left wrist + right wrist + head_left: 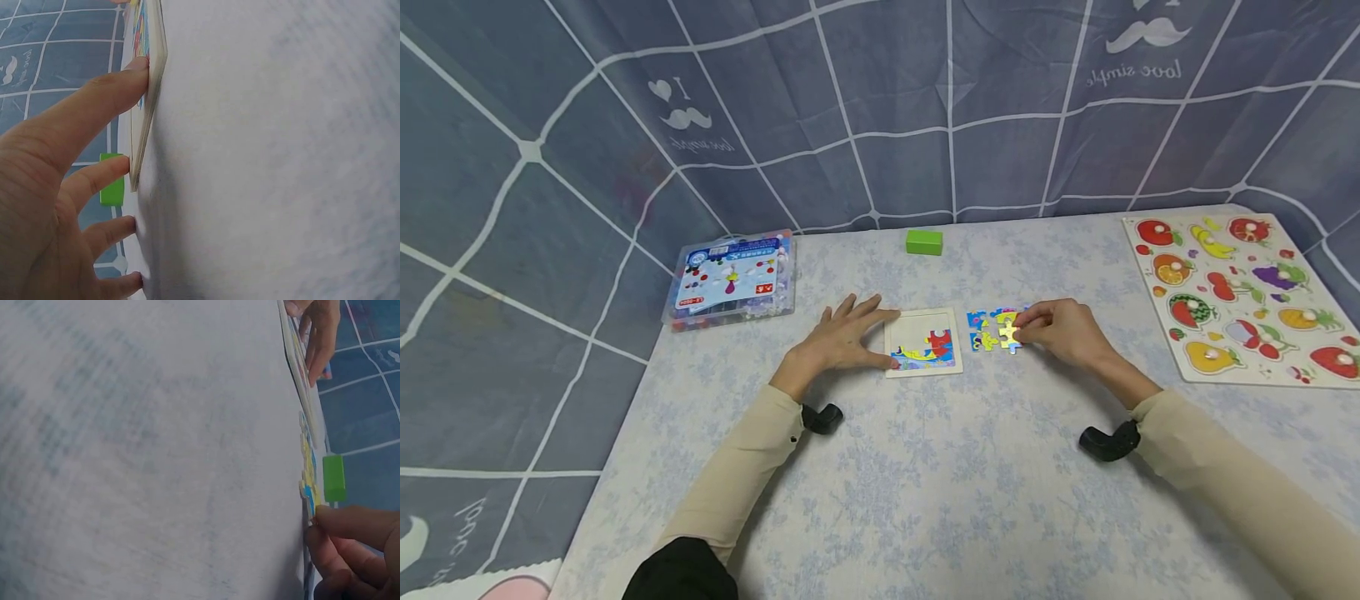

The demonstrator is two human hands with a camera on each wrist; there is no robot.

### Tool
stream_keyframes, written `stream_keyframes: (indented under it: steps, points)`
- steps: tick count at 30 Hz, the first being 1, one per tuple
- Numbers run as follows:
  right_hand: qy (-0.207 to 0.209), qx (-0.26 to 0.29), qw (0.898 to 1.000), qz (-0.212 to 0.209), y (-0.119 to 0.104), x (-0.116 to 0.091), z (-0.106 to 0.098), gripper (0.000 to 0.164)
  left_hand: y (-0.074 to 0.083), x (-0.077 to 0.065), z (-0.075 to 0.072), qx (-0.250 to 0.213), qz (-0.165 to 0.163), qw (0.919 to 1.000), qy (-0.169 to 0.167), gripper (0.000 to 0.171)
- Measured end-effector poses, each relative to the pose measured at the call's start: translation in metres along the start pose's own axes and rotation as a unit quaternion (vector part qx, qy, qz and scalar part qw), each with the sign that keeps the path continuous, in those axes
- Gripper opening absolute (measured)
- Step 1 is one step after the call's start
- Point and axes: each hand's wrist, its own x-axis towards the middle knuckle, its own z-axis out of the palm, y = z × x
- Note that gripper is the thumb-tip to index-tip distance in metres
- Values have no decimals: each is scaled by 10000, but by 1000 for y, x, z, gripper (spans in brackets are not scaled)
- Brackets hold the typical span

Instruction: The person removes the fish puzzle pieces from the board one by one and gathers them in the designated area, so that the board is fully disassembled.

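Right hand [1063, 333] pinches a yellow puzzle piece [1008, 330] between thumb and finger, beside other loose pieces [978, 333] right of the partly filled wooden frame [917, 326]; left hand [842, 340], fingers spread apart, touches the frame's left edge.

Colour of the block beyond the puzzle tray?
The block is green; clearest in the head view.
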Motion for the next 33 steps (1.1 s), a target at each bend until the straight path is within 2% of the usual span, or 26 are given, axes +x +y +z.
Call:
stream_keyframes:
  steps: [11,18,22,27,33]
  points:
    - [42,-137,9997,-203,2,1,3,14,0,1,1,-38,1,10000,-5,90]
    - [128,-151,9989,-434,-9,5,4,12,-1,0,1,-64,8,10000,3,91]
    - [-52,-61,9973,-728,-23,11,15,14,-2,-1,1,-82,-20,10000,-6,91]
    - [-514,112,9939,-966,-43,17,37,22,-1,0,1,-62,-37,10000,-12,90]
    - [-755,-280,9901,-1153,-58,22,53,30,-1,2,1,-21,-28,10000,-5,90]
